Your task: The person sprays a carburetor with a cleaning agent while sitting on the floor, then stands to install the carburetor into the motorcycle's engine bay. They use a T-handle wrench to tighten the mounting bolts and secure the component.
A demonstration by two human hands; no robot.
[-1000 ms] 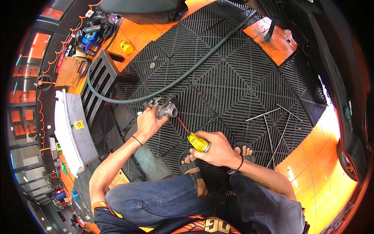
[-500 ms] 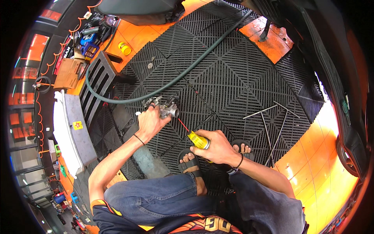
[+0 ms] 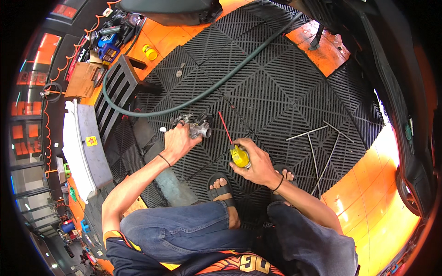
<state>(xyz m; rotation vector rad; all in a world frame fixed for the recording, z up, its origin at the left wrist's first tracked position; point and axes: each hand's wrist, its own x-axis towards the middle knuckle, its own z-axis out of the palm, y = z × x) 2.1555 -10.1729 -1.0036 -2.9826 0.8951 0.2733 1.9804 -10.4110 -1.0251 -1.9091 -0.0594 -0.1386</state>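
Observation:
My left hand [image 3: 178, 142] is closed round a silver metal engine part [image 3: 198, 129] with a tubular opening at its right and dark fittings on top, held above the ribbed black mat [image 3: 276, 92]. Over to the right, my right hand [image 3: 253, 163] grips a yellow spray can [image 3: 240, 156]. A thin red straw [image 3: 224, 124] sticks up from its nozzle, beside the metal part with a gap between them.
A green hose [image 3: 230, 76] arches across the mat. T-handle wrenches [image 3: 309, 152] lie at right. A slatted black stand [image 3: 120, 94], white-grey housing [image 3: 96, 170], yellow container [image 3: 149, 52] and tool clutter are at left. A dark vehicle body [image 3: 377, 46] edges the right side.
My right hand has raised and tilted the spray can, so the straw stands steeper and farther right of the metal part's opening. My left hand still holds the part, shifted only slightly.

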